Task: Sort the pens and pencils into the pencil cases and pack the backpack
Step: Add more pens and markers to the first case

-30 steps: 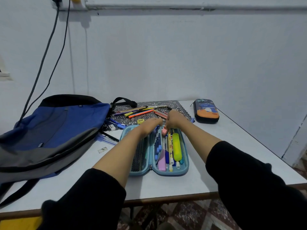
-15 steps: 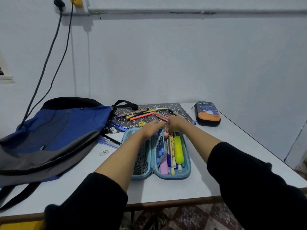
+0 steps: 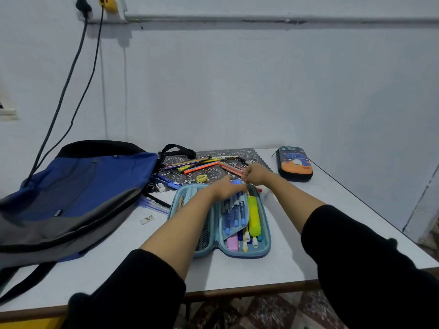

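L hand (image 3: 224, 189) lies flat on the inner flap of the open blue pencil case (image 3: 264, 248). Its fingers (image 3: 236, 186) are fairly straight, pressing on the blue pens (image 3: 234, 216) tucked there, nothing gripped. R hand (image 3: 256, 173) is at the case's far end, just beside the L fingertips, fingers curled in tight; can't tell if they hold anything.

Nearer than the fingers: yellow highlighter (image 3: 253, 217) in the case's right half. Just beyond the fingers: loose pens and pencils (image 3: 202, 165) on a patterned mat (image 3: 228, 153). Right of the fingers, apart: closed dark pencil case (image 3: 295, 166). Left of them: blue/grey backpack (image 3: 78, 193), lying flat.

All on a white table (image 3: 297, 262) against a pale wall (image 3: 261, 91). Two cables (image 3: 71, 79) hang down the wall, and a conduit (image 3: 261, 19) runs across the top. Patterned floor tiles (image 3: 273, 309) show below the table edge.
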